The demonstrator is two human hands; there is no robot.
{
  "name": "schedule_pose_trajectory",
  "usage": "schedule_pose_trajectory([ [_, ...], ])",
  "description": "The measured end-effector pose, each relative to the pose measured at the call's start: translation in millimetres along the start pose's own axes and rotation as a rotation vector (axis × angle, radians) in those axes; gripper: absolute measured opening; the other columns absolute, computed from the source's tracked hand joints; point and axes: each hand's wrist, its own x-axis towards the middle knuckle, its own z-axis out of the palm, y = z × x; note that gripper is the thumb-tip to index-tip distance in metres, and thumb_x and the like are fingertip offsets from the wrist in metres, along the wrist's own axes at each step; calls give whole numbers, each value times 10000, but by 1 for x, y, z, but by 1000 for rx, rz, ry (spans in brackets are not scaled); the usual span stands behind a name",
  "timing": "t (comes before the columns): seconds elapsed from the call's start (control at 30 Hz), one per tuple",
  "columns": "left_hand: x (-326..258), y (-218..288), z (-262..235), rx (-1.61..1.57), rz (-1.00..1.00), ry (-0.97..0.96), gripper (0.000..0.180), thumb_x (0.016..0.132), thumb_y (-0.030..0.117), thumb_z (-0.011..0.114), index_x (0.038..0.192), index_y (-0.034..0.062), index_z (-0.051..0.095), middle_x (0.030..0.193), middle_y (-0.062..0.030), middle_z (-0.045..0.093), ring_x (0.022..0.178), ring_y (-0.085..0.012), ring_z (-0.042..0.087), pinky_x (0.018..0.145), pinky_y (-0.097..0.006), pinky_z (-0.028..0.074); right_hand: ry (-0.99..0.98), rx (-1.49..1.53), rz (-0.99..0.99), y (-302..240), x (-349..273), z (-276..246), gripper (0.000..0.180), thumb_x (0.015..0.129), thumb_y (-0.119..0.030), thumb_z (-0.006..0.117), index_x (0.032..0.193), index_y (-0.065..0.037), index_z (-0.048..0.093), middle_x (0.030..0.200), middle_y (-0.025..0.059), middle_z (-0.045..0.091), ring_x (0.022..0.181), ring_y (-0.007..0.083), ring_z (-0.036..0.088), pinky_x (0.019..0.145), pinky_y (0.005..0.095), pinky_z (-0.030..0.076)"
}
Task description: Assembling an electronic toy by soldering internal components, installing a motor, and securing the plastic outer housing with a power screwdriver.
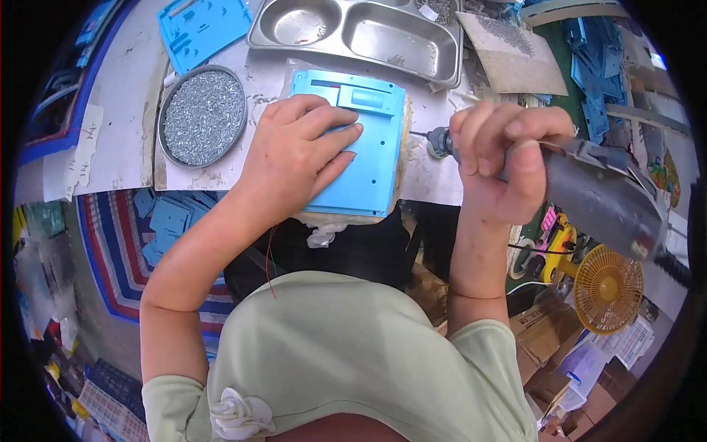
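Note:
A flat blue plastic panel lies on a padded, plastic-wrapped block at the table's front edge. Across its left part rests my left hand, fingers stretched out and pressing on the surface. My right hand is wrapped round a dark electric screwdriver. Its thin bit points left, toward the panel's right edge, and appears just short of it. I cannot tell whether a screw sits on the bit. Left of my left hand stands a round metal bowl filled with small silver screws.
A compartmented steel tray holds a few small bits at the back. Another blue panel lies at the back left. More blue parts fill a striped bag on the left. A yellow fan and cardboard boxes stand at the lower right.

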Motion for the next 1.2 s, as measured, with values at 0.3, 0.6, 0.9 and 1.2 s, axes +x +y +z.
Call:
schedule_pose_trajectory([
  [0.3, 1, -1, 2, 29, 1, -1, 324, 809, 130, 770, 1131, 103, 756, 1161, -34, 713, 1070, -299, 616, 937, -437, 479, -42, 26, 197, -23, -16, 8, 185, 994, -147, 629, 951, -60, 471, 632, 34, 495, 542, 147, 460, 540, 319, 408],
  [0.6, 25, -35, 11, 33, -14, 64, 355, 838, 205, 776, 1180, 126, 720, 1366, -97, 600, 1218, -340, 575, 1058, -497, 420, -44, -48, 160, -37, -16, 24, 197, 995, -218, 617, 1008, -58, 503, 614, 8, 456, 556, 157, 440, 587, 360, 407],
  [0.9, -161, -56, -70, -192, -428, 850, 372, 914, 20, 673, 1259, 14, 535, 1342, -203, 589, 1254, -285, 589, 1027, -413, 525, -111, -22, 91, -69, 18, 1, 222, 1003, -255, 629, 1055, -82, 501, 624, -11, 496, 527, 129, 446, 551, 307, 382],
  [1.2, -556, -93, 99, -457, -2079, 1662, 669, 915, 327, 713, 1382, -110, 516, 1308, -224, 607, 1182, -320, 597, 1057, -423, 451, -84, 83, 194, -8, 39, 19, 216, 994, -206, 630, 1039, -47, 491, 633, 8, 451, 508, 107, 405, 497, 267, 346],
])
